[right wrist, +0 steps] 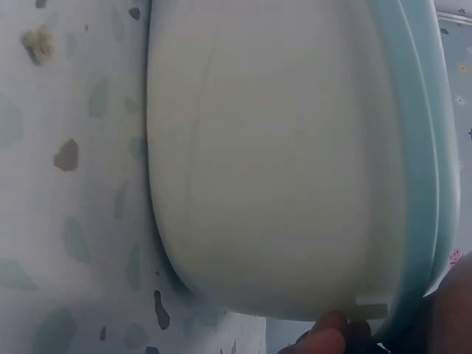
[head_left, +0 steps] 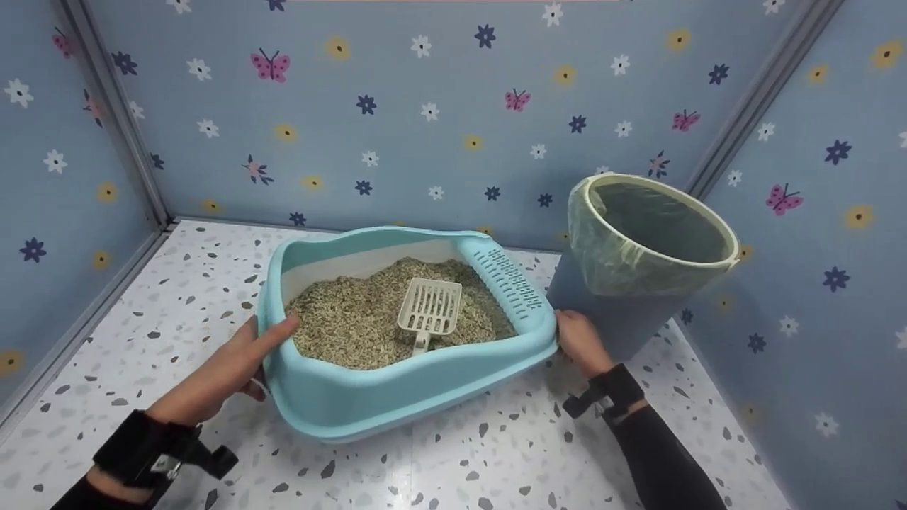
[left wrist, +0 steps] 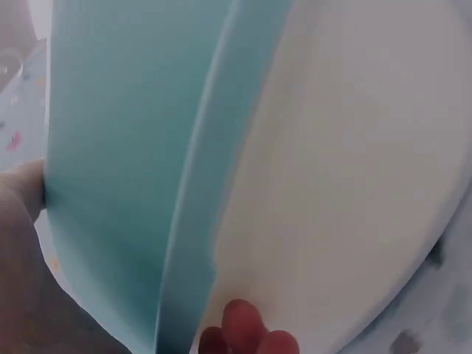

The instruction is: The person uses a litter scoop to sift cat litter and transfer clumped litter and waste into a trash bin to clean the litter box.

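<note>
A light-blue litter box [head_left: 397, 393] with a white lower part [left wrist: 354, 147] holds grainy brown cat litter [head_left: 347, 319]. On the litter lies a cream slotted scoop [head_left: 431, 306], its handle toward the front wall. My left hand [head_left: 230, 365] grips the box's left end, with the thumb over the rim; in the left wrist view its fingertips [left wrist: 247, 324] press the white lower part. At the right front corner, my right hand [head_left: 581, 341] grips the blue rim, and its fingertips [right wrist: 328, 335] show beneath the lip in the right wrist view. Whether the box bottom touches the floor, I cannot tell.
A grey-blue trash bin [head_left: 613, 315] with a pale yellow liner [head_left: 609, 255] folded over its rim stands close behind my right hand. Flower-patterned walls [head_left: 425, 142] enclose the speckled floor [head_left: 468, 453] at the back and both sides. A small crumb [right wrist: 37, 46] lies on the floor.
</note>
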The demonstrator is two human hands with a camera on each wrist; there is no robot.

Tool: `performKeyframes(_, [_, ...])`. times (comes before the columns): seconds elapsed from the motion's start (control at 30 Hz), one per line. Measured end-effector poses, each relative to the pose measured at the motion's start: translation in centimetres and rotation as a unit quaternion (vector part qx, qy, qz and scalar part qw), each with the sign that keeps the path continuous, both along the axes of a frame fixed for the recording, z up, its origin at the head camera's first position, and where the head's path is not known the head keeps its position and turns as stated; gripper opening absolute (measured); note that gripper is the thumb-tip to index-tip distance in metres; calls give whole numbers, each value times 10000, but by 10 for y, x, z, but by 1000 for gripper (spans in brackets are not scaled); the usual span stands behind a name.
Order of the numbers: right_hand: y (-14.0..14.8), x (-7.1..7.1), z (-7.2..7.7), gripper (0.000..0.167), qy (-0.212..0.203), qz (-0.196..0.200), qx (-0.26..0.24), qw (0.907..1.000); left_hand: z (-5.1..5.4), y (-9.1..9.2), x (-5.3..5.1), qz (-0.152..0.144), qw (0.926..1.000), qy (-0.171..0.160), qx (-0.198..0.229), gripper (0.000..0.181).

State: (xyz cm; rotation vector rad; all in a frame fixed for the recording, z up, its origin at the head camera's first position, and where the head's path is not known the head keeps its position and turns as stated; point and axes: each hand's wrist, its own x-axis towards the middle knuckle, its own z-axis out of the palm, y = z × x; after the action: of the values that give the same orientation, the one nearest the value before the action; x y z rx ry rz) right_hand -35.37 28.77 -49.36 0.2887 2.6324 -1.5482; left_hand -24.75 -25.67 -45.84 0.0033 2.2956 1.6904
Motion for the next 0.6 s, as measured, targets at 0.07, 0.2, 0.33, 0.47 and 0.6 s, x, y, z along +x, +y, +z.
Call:
performKeyframes(0.07, [3, -5, -3, 36, -61, -11, -3, 10000, -1, 3, 8, 63, 10000, 1, 38, 96])
performKeyframes(0.2, [0, 5, 2, 38, 78, 96, 86, 9999, -3, 2, 4, 109, 9997, 161, 111, 92])
performKeyframes(0.33, [-5, 24, 5, 38, 307, 237, 300, 9988, -6, -9, -13, 59, 9997, 243, 8, 89])
performKeyframes(0.47, [-3, 41, 6, 38, 253, 367, 195, 9988, -11, -20, -35, -37, 9995, 303, -25, 89])
performKeyframes(0.6, [4, 45, 9, 41, -72, 584, 29, 9983, -12, -21, -47, -56, 9996, 280, 2, 95])
